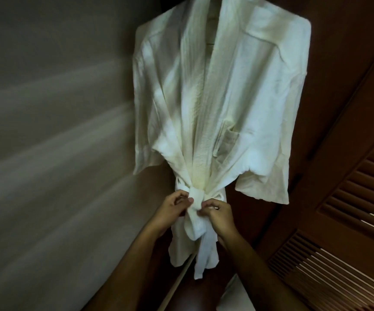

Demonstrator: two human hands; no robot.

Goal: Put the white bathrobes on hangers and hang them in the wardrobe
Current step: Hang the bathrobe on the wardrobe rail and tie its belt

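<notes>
A white bathrobe (pixel 237 90) hangs full length inside the dark wooden wardrobe, its shoulders spread wide; the hanger itself is hidden under the cloth. Its belt (pixel 196 196) is tied in a knot at the waist, with the loose ends dangling below. My left hand (pixel 172 209) sits at the left of the knot, fingers curled and pinching the belt. My right hand (pixel 217 214) pinches the belt at the knot's right side.
A pale wall (pixel 47 131) runs along the left. A louvred wooden wardrobe door (pixel 349 209) stands open on the right. A bit of white cloth (pixel 233 295) shows at the bottom, beside my right forearm.
</notes>
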